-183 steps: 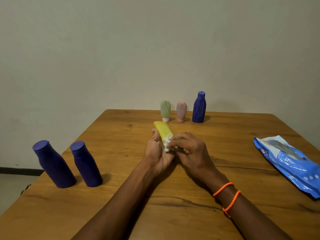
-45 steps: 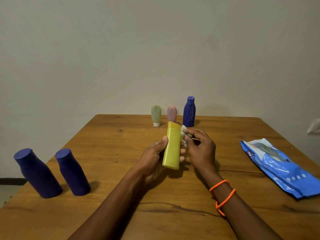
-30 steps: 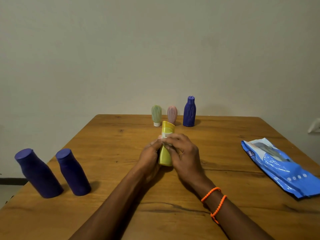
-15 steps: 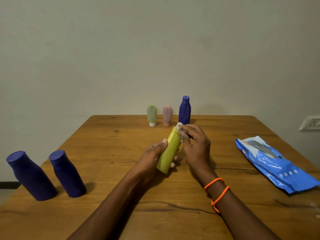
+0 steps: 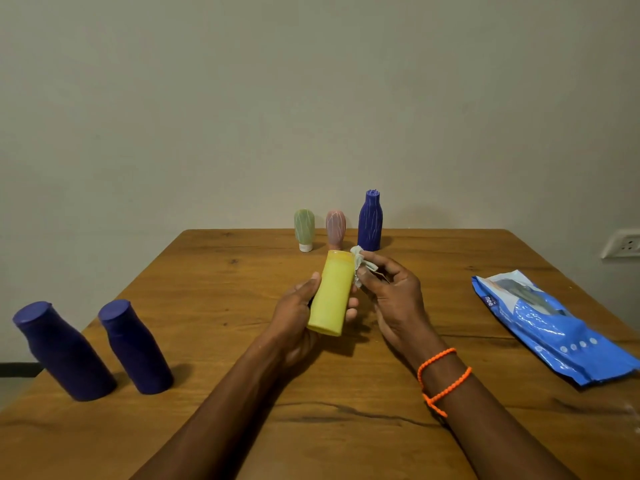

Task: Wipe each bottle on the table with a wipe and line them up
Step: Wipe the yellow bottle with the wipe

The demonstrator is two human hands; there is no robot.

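My left hand [image 5: 294,317] grips a yellow bottle [image 5: 331,293] above the middle of the wooden table [image 5: 242,271], thumb on its left side. My right hand [image 5: 391,296] pinches a crumpled white wipe [image 5: 362,263] against the bottle's upper right edge. At the far edge stand a green bottle [image 5: 304,228], a pink bottle [image 5: 335,228] and a ribbed blue bottle [image 5: 370,221] in a row. Two dark blue bottles [image 5: 62,351] [image 5: 135,348] stand at the near left.
A blue pack of wipes [image 5: 554,327] lies at the table's right side. A wall socket [image 5: 623,243] is on the right wall. Orange bead bracelets [image 5: 440,375] circle my right wrist.
The yellow bottle has turned more upright in my left hand. My right hand with the wipe has slid along the bottle's upper part to its right edge.
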